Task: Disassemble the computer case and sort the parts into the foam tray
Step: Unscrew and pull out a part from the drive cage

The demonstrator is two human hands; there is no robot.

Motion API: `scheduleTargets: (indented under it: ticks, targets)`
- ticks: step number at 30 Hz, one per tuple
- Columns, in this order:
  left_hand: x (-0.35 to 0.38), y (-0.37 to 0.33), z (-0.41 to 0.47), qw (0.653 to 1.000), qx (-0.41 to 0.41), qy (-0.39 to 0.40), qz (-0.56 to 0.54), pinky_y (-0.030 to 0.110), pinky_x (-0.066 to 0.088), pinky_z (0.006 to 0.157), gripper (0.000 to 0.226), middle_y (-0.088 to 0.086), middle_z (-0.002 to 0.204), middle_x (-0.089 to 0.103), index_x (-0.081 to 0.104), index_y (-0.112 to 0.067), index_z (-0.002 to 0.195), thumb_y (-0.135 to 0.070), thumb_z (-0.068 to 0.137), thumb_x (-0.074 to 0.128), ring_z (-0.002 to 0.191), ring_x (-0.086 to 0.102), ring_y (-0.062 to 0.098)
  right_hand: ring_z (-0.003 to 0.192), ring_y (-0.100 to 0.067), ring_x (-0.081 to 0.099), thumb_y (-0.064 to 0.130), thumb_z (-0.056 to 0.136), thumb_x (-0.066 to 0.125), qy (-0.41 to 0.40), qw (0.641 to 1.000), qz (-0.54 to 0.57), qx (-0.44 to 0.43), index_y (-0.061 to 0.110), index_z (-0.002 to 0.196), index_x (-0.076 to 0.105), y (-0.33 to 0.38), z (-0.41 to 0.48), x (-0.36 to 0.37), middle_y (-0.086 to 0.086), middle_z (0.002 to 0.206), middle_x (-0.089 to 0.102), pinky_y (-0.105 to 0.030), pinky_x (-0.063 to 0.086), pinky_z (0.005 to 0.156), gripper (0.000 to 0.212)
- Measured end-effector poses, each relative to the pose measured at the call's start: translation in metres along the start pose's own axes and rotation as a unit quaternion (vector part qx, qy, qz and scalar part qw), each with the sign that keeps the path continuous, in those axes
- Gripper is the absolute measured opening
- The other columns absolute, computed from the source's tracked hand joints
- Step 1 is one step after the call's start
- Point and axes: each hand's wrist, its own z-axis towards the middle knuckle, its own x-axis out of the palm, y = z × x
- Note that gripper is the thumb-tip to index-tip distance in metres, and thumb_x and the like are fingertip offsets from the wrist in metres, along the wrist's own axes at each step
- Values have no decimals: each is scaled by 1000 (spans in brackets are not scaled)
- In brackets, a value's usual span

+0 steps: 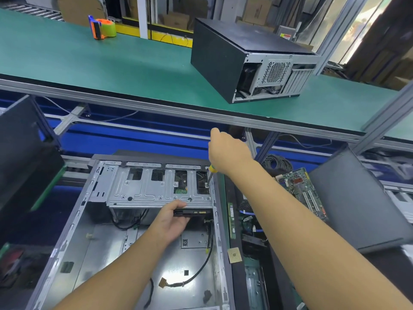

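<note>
The right grip hides most of the yellow-green screwdriver handle. The left grip's fingertips are hidden under the black rectangular drive it holds. Below it, the open grey metal computer case is cropped.

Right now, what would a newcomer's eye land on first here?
An opened computer case fills the lower centre. The right hand holds a screwdriver at the far right corner of its drive cage; the left hand grips a black drive under the cage. Upper right, a closed black case sits on the green belt.
</note>
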Motion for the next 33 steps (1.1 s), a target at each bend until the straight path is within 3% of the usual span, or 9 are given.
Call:
scheduleTargets:
  ticks: [5,8,12,16,19,23,26,29,33]
  targets:
    - [-2,0,1,1000,3,3,-1,37,58,85,29,23,102,68,57,4,101,6,72,55,92,70,34,112,-29,38,16,93,50,129,984,126,-14,18,114,43,-2,1,-11,-4,125,41,-41,39,78,22]
    - [-2,0,2,1000,1,7,-7,36,62,77,29,24,101,69,57,3,101,7,72,55,89,72,34,99,-34,51,45,103,42,43,999,-1,27,13,129,39,-1,0,-4,-7,122,46,-40,37,71,42]
    - [-4,0,2,1000,-2,14,-6,34,61,69,27,24,98,70,57,4,99,7,72,55,85,73,33,84,-34,53,19,103,42,20,999,36,-10,12,133,35,-3,2,0,-11,125,44,-38,38,64,32]
    - [-6,0,6,1000,-5,15,9,39,46,107,34,24,115,60,54,3,108,5,74,54,101,63,34,114,-28,37,11,87,54,105,986,126,-31,21,126,37,-2,2,-6,0,125,27,-38,40,73,44]
    - [-6,1,8,1000,-8,6,12,41,33,118,35,23,117,54,53,0,108,5,74,54,107,56,34,109,-35,49,42,98,46,69,997,23,23,18,132,38,1,3,-3,-9,135,33,-40,37,72,43]
    - [-6,0,7,1000,-9,6,10,38,47,104,39,24,113,60,53,2,112,5,73,55,104,61,35,75,-31,47,23,106,36,25,999,-13,16,11,128,42,1,3,1,-13,118,45,-40,37,66,26]
    - [-6,0,6,1000,-10,9,8,37,51,93,32,23,104,65,56,3,105,5,73,56,97,65,34,102,-29,44,18,96,47,85,989,117,10,17,116,47,-2,4,-4,-5,119,39,-40,40,73,20]
    - [-7,0,6,1000,-12,9,5,38,49,97,33,24,108,64,56,3,106,5,73,56,100,64,35,116,-29,36,24,91,52,127,985,115,13,21,115,45,1,4,-7,-3,121,36,-41,41,78,25]
    - [-5,0,6,1000,-13,9,10,37,51,93,29,23,102,64,56,2,101,5,73,56,94,65,34,86,-31,54,47,105,35,36,997,4,68,13,135,37,-1,3,-2,-11,120,50,-38,36,67,46]
